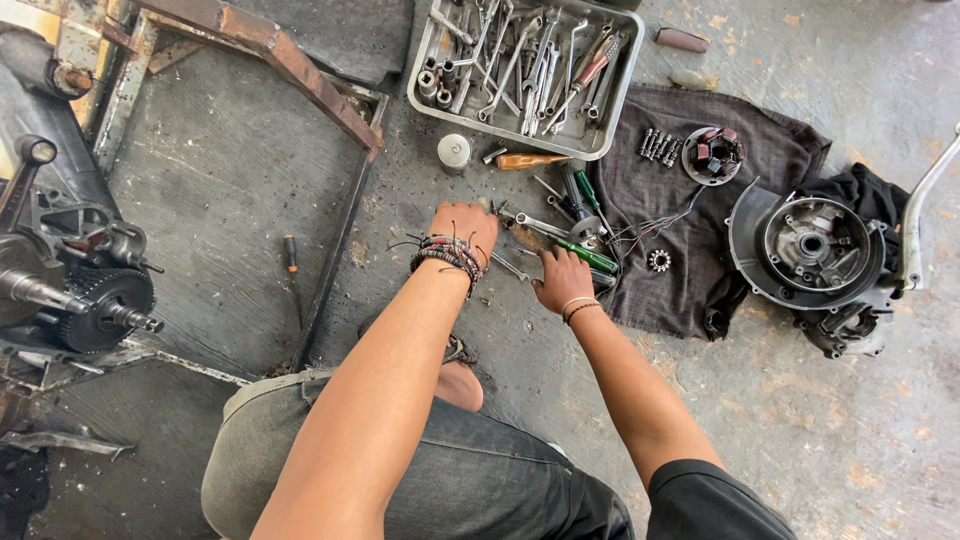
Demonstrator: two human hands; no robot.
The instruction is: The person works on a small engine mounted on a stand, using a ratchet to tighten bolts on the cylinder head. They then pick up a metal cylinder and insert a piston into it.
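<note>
Knees: grey trousers fill the bottom of the view – the person crouches on the concrete floor [830, 440], both arms stretched forward.

Left hand: the left hand [465, 228] is knuckles-up over a scatter of loose tools on the floor, beaded bands on the wrist; whether its fingers are curled on anything I cannot tell, since the palm side is hidden.

Right hand: the right hand [562, 280] is closed around the near end of a green-handled screwdriver [588, 256].

Where it lies: the screwdriver sits just at the near-left edge of the dark cloth [690, 150], between the two hands and the small toothed gear [659, 260].

Long axis: roughly level with the floor, running from the hand out to the right and a little down the picture; the far end points toward the cloth – the tip itself is too small to make out.

Step in hand: by my reading, sorting through the loose tools and picking one out.

Next move calls for: likely a clean lift clear of the wrenches [530, 222] crossing beside it and of the thin wires nearby.

Around: a grey tool tray [428, 60] of spanners farther out, an orange-handled tool [530, 160] below it, an engine casing [810, 250] at right, a geared shaft assembly [90, 300] at left.
</note>
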